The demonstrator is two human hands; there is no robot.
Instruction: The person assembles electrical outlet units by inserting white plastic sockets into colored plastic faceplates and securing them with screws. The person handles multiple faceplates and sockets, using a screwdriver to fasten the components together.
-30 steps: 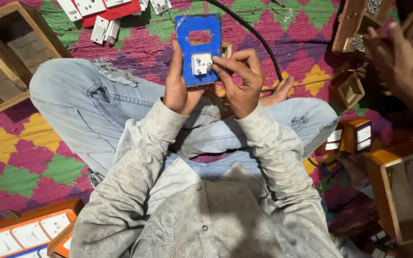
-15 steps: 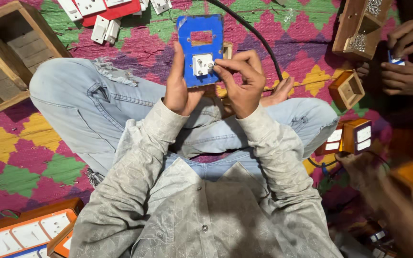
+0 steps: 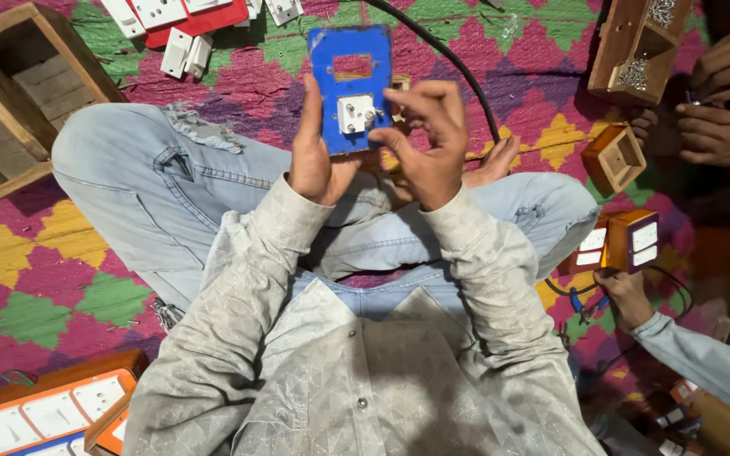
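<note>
While the right hand's (image 3: 424, 139) fingertips (image 3: 392, 111) still pinch at the one white square socket module (image 3: 353, 114), the left hand (image 3: 313, 152) keeps gripping the single blue rectangular plastic plate (image 3: 350, 84) above the lap, unmoved; a co-worker's hand (image 3: 627, 295) now appears beside two orange wooden boxes (image 3: 627, 241).

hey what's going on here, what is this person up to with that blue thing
A person sitting cross-legged on a patterned mat holds a blue plate upright in the left hand. The right hand pinches at a white socket module fitted in it. An empty wooden box lies nearby; other people's hands work alongside.
</note>
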